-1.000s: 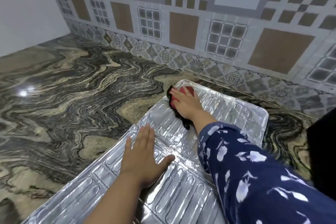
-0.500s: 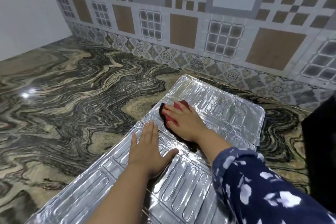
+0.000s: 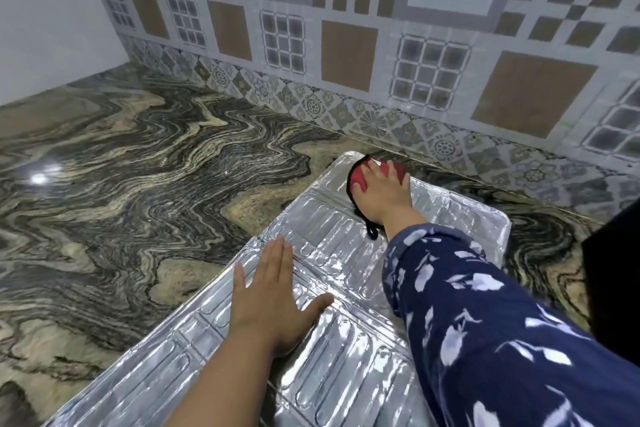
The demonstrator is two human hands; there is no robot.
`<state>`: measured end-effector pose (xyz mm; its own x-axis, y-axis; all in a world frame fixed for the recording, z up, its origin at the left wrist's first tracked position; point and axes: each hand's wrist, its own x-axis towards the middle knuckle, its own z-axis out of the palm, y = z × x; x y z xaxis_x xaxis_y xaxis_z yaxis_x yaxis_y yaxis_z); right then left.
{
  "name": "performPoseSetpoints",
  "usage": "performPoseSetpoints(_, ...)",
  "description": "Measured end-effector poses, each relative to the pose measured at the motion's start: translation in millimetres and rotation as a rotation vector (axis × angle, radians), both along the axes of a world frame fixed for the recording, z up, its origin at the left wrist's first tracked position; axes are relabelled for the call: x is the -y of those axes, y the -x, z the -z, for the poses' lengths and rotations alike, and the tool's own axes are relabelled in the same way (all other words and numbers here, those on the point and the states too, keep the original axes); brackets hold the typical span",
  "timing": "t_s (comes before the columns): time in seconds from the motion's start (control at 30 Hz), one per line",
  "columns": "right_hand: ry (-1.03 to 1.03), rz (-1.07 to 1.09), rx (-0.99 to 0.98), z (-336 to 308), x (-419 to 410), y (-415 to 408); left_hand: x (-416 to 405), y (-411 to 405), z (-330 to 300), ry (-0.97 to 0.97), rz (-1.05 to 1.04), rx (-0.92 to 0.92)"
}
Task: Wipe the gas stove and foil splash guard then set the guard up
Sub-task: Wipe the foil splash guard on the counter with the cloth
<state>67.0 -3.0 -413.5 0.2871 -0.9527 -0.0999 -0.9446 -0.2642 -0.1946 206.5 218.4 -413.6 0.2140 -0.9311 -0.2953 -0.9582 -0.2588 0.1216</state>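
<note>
The foil splash guard [image 3: 332, 288] lies flat and unfolded on the surface, silver, embossed with oblong ribs, running from 7 o'clock toward 1 o'clock. A red cloth [image 3: 360, 177] with black edging sits at its far corner.

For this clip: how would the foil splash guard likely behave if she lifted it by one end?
The foil splash guard looks thin and creased into panels, so it would probably fold at those seams rather than stay flat. It is likely light and apt to slide: the left hand lies flat on it while the right hand presses the red cloth.
</note>
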Motion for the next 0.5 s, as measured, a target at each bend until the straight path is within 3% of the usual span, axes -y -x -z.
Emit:
performPoseSetpoints(0.33, -0.033, 0.310, -0.006, 0.9, -69.5, 101.9, 4.2, 1.8, -3.1, -0.041, 0.006, -0.004)
performPoseSetpoints(0.5, -0.037, 0.501, 0.012, 1.6, -92.7, 110.4, 5.1, -0.3, -1.1, -0.018, 0.025, -0.011)
